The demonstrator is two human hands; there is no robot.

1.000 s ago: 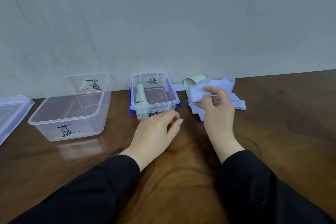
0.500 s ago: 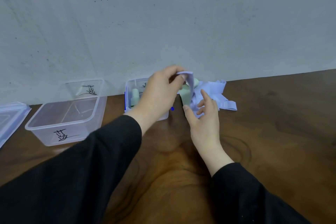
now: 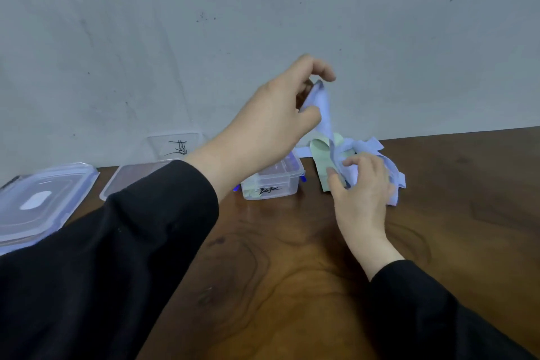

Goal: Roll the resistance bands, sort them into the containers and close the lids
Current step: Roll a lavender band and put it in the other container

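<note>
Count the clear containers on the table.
2. The small container stands beside the band pile, partly behind the left hand. The large container stands left of it, mostly hidden by the sleeve.

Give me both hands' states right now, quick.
Left hand: pinching the end of a blue band, lifted above the pile.
Right hand: fingers curled on the band pile on the table, gripping blue bands.
</note>
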